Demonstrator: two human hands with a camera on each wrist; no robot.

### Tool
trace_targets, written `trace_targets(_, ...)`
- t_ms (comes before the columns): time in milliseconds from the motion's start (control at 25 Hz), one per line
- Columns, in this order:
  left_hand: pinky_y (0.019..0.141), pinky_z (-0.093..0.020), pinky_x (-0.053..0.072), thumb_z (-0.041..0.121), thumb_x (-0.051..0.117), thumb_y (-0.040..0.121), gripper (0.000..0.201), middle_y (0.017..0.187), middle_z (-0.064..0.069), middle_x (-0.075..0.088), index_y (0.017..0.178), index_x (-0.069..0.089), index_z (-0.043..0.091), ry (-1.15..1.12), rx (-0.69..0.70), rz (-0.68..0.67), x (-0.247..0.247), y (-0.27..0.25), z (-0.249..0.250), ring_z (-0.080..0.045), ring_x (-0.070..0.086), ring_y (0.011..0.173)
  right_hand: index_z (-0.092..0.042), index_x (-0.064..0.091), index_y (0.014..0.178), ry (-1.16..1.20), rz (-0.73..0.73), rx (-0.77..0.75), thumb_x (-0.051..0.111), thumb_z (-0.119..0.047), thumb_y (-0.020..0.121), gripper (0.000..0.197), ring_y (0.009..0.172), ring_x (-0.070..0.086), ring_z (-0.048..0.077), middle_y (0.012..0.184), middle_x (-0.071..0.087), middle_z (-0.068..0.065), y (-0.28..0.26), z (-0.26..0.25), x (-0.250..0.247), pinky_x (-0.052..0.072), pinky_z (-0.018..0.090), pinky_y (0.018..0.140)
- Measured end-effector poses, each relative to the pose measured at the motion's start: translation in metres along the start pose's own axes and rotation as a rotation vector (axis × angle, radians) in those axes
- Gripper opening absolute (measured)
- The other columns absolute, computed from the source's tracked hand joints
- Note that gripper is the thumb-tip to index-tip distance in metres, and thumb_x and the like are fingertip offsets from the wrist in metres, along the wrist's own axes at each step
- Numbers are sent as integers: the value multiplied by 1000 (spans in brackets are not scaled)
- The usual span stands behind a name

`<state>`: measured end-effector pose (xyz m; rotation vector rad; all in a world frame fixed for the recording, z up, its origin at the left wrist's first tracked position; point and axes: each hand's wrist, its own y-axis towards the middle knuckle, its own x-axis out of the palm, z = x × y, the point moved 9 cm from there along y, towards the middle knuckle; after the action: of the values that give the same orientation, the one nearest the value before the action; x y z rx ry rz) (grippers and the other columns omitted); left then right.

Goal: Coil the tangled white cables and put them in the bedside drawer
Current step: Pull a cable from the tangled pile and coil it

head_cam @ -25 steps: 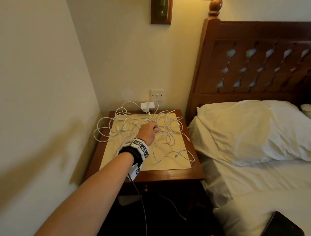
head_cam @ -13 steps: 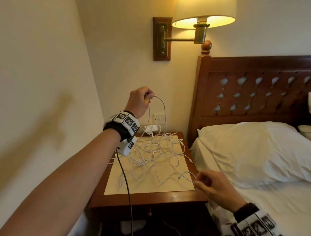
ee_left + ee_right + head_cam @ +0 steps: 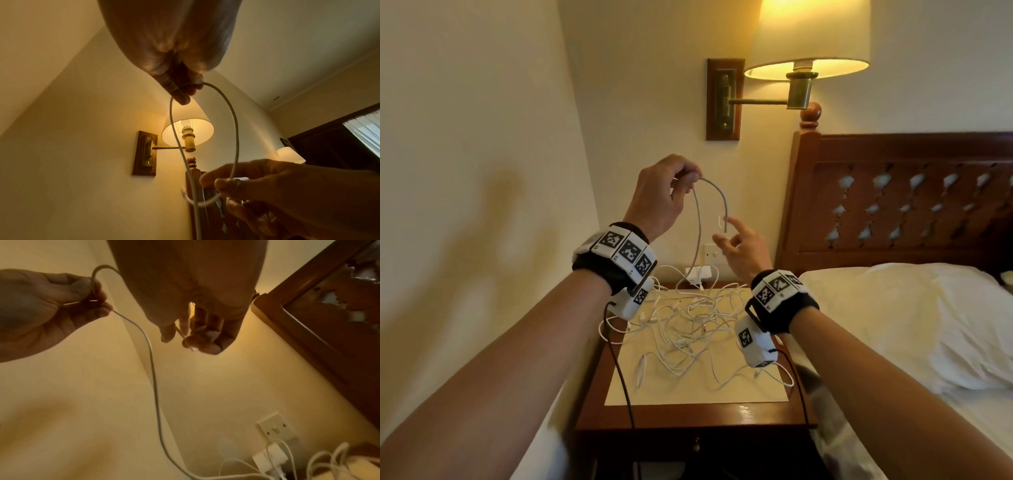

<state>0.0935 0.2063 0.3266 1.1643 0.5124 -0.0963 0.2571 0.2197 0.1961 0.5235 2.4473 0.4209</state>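
The left hand [image 3: 659, 198] is raised above the wooden bedside counter [image 3: 698, 413], its fingers [image 3: 176, 91] pinching one thin white cable [image 3: 698, 236] at the top of an arch. The right hand [image 3: 743, 248], half a second ago low at the counter's front edge, is now lifted; its fingers [image 3: 197, 339] pinch the cable's free end. The remaining tangled white cables [image 3: 685, 329] lie on the counter.

Two hands were up, the left [image 3: 659, 197] and the right [image 3: 741, 248], with one lifted cable [image 3: 698, 219] between them. One tangle [image 3: 681, 329] lay on one nightstand [image 3: 695, 416]; its separate cables could not be counted. One lamp [image 3: 808, 37], one headboard [image 3: 907, 202], one pillow [image 3: 914, 318], one wall switch [image 3: 710, 253], two wristbands.
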Motion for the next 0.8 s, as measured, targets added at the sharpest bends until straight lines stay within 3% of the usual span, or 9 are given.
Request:
trace_targets(80, 72, -17, 50, 11, 54, 97, 11, 86, 2, 63, 99, 65, 8, -14, 32, 44, -20, 11, 6, -11, 62, 76, -19, 65, 122, -4, 91, -95, 64, -32, 91, 33, 63, 52, 10, 71, 58, -2, 6, -19, -18, 43, 19, 63)
trace_targets(200, 72, -19, 52, 13, 53, 97, 13, 86, 0, 64, 99, 65, 8, -11, 83, 113, -48, 36, 26, -12, 63, 77, -17, 72, 106, 59, 119, -224, 64, -25, 92, 18, 79, 60, 17, 91, 62, 3, 9, -55, -41, 46, 17, 70)
trace_targets(320, 71, -16, 51, 13, 52, 98, 15, 87, 0, 64, 100, 64, 5, -18, 176, 201, -83, 63, 60, -9, 62, 77, -13, 74, 97, 71, 172, -310, 59, -20, 95, 16, 84, 54, 8, 97, 58, -3, 10, -92, -71, 40, 7, 72)
trace_targets(400, 70, -15, 50, 13, 52, 98, 15, 85, 1, 64, 99, 65, 5, 10, 186, 232, -102, 76, 75, -7, 61, 74, -16, 72, 93, 98, 170, -345, 56, -20, 97, 17, 86, 57, 5, 93, 62, -7, 8, -111, -87, 43, 15, 77)
trace_targets(480, 68, -16, 49, 13, 51, 98, 15, 83, 1, 64, 96, 65, 8, 86, 57, 227, -111, 79, 72, -8, 58, 71, -18, 68, 89, 198, 160, -361, 51, -19, 99, 19, 75, 64, 9, 75, 65, -9, 3, -125, -104, 51, 27, 79)
trace_targets(600, 61, -10, 39, 15, 46, 98, 22, 83, 3, 68, 90, 66, 14, 211, -248, 43, -99, 56, 43, -3, 56, 69, -18, 65, 90, 320, 124, -329, 46, -22, 102, 23, 52, 51, 12, 60, 50, -6, -2, -141, -126, 53, 32, 61)
trace_targets(680, 67, -20, 40, 19, 38, 99, 32, 80, 1, 72, 91, 69, 14, 104, -384, -158, -76, 31, 33, -8, 61, 80, -19, 66, 90, 254, 44, -304, 44, -23, 103, 26, 48, 39, 6, 58, 45, -7, -4, -155, -130, 39, 23, 50)
trace_targets(800, 79, -31, 46, 29, 32, 105, 35, 96, -3, 72, 114, 63, 15, -183, -465, -334, -40, 1, 49, -14, 62, 96, -13, 69, 95, 47, -54, -329, 45, -24, 102, 27, 41, 44, -1, 54, 49, -14, -13, -178, -124, 32, 13, 47)
